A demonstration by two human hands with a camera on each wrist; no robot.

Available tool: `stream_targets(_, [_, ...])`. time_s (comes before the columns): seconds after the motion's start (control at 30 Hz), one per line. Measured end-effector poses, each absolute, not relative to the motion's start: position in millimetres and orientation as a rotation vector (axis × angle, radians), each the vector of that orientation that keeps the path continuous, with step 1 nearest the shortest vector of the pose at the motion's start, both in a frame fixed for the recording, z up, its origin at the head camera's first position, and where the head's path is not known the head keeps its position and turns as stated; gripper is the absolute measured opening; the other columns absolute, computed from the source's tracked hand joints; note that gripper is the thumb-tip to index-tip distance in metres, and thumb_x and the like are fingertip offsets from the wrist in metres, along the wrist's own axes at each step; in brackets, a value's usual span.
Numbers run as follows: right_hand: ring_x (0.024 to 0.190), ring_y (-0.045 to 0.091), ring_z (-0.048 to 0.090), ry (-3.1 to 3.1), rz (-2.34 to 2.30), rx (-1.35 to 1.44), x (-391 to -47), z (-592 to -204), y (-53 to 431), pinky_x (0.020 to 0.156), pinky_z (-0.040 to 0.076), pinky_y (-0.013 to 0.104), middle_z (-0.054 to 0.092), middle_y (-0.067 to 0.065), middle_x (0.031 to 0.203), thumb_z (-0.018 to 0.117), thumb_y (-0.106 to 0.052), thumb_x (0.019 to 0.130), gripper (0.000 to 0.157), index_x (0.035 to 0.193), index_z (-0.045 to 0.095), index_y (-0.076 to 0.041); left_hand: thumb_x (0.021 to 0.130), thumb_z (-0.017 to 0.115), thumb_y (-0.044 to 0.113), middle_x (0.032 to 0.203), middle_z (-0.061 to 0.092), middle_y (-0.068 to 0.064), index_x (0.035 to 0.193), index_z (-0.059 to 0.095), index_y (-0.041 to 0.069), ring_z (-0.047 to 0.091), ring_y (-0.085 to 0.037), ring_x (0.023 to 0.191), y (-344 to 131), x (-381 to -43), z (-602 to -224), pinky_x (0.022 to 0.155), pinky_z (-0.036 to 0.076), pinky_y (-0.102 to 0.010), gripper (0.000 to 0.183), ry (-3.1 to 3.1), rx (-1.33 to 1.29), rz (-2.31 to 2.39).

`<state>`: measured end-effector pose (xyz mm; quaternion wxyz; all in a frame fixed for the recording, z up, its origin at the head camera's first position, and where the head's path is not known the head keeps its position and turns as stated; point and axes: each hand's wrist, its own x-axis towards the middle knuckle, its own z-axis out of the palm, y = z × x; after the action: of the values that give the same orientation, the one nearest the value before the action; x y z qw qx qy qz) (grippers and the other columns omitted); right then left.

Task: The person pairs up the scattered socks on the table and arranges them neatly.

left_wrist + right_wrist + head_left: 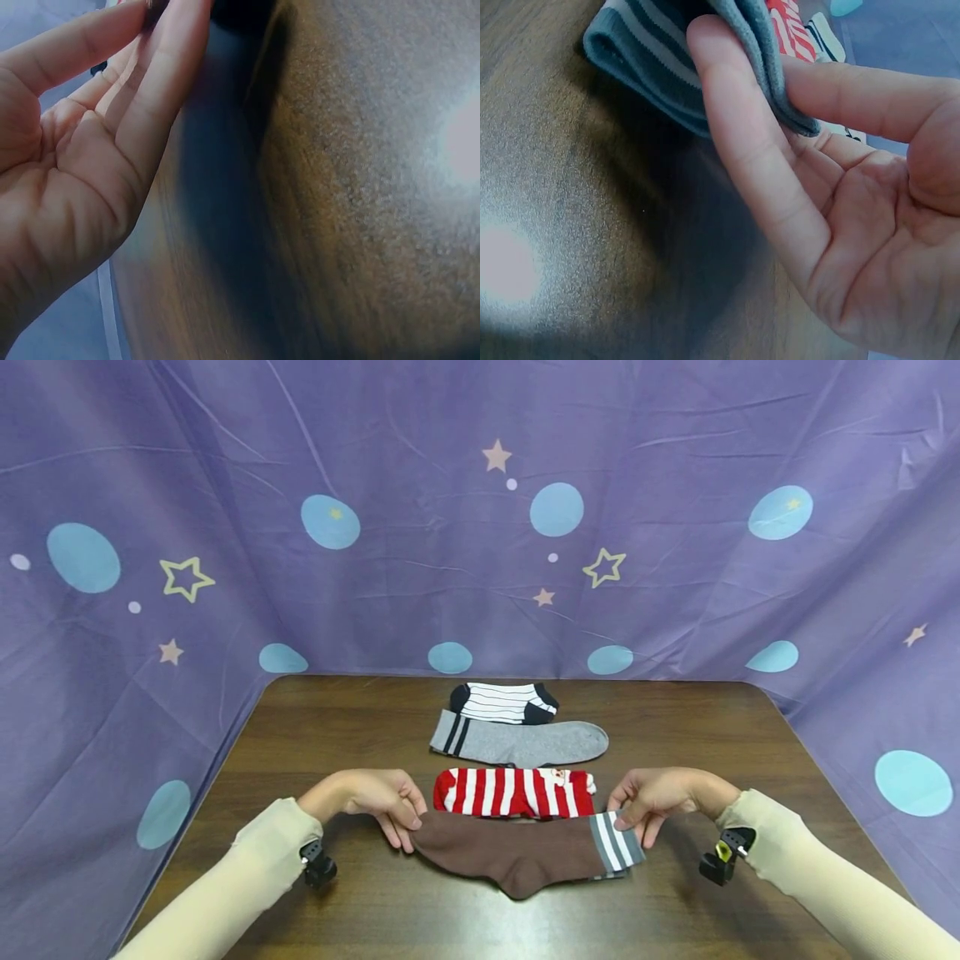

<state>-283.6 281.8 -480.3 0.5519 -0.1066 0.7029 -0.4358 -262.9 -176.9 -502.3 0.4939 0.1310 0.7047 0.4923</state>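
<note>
A brown sock (510, 847) with a grey cuff and white stripes stretches sideways between both hands near the front of the table. My left hand (381, 806) pinches its toe end between thumb and fingers. At the other end, my right hand (656, 802) pinches the striped cuff; in the right wrist view the cuff (649, 56) shows two layers, with the thumb and fingers on the upper one. Just behind the brown sock lie red-and-white striped socks (517, 792), their front edge partly overlapped by it. In the left wrist view the fingertips run out at the top edge.
Farther back on the wooden table (330, 718) lie grey socks (525, 741) with two black bands. Behind those are white socks (498, 702) with black lines, heels and toes. A purple patterned curtain (420, 568) encloses the table's back and sides.
</note>
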Motion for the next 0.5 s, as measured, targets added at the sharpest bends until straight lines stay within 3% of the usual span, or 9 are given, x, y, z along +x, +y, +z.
stream_targets(0.23, [0.064, 0.008, 0.069, 1.68, -1.038, -0.243, -281.9, -482.6, 281.8, 0.059, 0.061, 0.024, 0.07, 0.001, 0.075, 0.068, -0.003, 0.093, 0.006, 0.098, 0.067, 0.0, 0.093, 0.065, 0.006, 0.079, 0.076, -0.015, 0.089, 0.066, 0.003, 0.076, -0.02, 0.073, -171.8, -260.0, -501.0, 0.067, 0.063, -0.029, 0.005, 1.784, 0.294, 1.159])
stream_targets(0.5, [0.062, 0.008, 0.07, 1.765, -0.981, -0.231, -277.6, -483.4, 279.8, 0.056, 0.059, 0.021, 0.072, 0.003, 0.074, 0.068, -0.003, 0.092, 0.005, 0.095, 0.068, 0.001, 0.09, 0.071, 0.006, 0.075, 0.075, -0.014, 0.088, 0.069, 0.001, 0.074, -0.017, 0.067, -171.4, -259.5, -504.3, 0.063, 0.062, -0.027, 0.006, 1.843, 0.255, 1.146])
